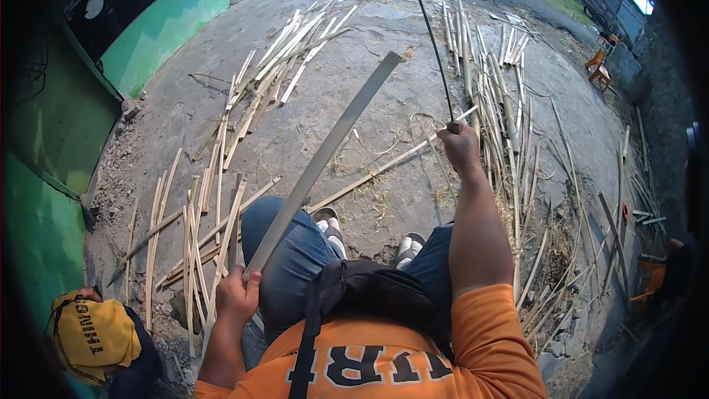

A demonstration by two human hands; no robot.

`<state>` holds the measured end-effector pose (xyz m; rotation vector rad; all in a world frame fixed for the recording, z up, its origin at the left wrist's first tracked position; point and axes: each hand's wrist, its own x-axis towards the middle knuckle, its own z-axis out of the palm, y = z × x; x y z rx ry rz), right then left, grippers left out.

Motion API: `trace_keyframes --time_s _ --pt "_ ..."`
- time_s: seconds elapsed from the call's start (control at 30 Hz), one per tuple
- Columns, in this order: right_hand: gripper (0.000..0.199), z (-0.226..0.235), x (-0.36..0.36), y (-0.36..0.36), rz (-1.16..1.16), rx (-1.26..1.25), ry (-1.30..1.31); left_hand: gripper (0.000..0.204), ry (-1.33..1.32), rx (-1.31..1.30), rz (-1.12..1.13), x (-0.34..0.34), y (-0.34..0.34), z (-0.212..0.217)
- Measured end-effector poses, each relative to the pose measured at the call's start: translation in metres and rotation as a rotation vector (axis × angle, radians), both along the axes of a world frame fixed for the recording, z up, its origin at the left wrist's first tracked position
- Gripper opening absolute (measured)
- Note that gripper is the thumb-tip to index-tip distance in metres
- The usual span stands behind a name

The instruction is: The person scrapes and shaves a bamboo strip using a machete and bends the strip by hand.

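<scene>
My left hand (236, 297) grips the near end of a long flat grey bamboo strip (325, 155) that slants up and away to the right over my left knee. My right hand (461, 148) is raised and closed on the handle of a long thin dark blade (436, 55) that points away and slightly left. The blade and the strip are apart. I sit with both knees in blue jeans and my sandalled feet (369, 236) on the concrete ground.
Split bamboo slats lie in piles at the left (192, 229), far centre (295, 52) and right (495, 81). A green wall (148, 37) runs along the left. Another person in a yellow head covering (92, 332) sits at lower left. An orange chair (598, 63) stands far right.
</scene>
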<state>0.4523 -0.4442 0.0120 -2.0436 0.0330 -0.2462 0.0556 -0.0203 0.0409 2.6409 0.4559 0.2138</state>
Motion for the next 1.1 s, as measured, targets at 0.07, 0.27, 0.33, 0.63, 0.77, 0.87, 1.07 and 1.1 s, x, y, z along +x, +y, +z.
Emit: trace_keyframes --time_s 0.07,0.27,0.33,0.63,0.77,0.87,1.07,1.1 --pt "0.029 0.003 -0.003 0.0 -0.014 -0.022 -0.01 0.054 0.034 -0.042 0.007 0.0 0.001 0.003" --pt "0.029 0.014 -0.009 0.005 -0.041 -0.105 -0.026 0.046 0.134 -0.327 0.075 -0.009 0.021 -0.005" --pt "0.029 0.02 -0.012 0.007 -0.069 -0.148 -0.024 0.043 0.177 -0.493 0.12 -0.008 0.021 0.001" --pt "0.029 0.02 -0.013 0.007 -0.048 -0.238 -0.072 0.046 0.161 -0.354 0.173 -0.007 0.009 0.009" --pt "0.029 0.026 -0.02 0.008 0.003 -0.252 -0.101 0.046 0.332 -0.278 0.162 -0.002 0.003 0.028" --pt "0.029 0.034 -0.025 0.013 0.067 -0.264 -0.108 0.043 0.361 -0.239 0.101 -0.008 0.005 0.024" --pt "0.029 0.045 -0.039 0.03 0.14 -0.323 -0.202 0.036 0.27 -0.17 0.045 -0.012 0.005 0.016" --pt "0.029 0.045 -0.04 0.03 0.18 -0.337 -0.215 0.036 0.28 -0.182 0.036 -0.01 0.002 0.016"
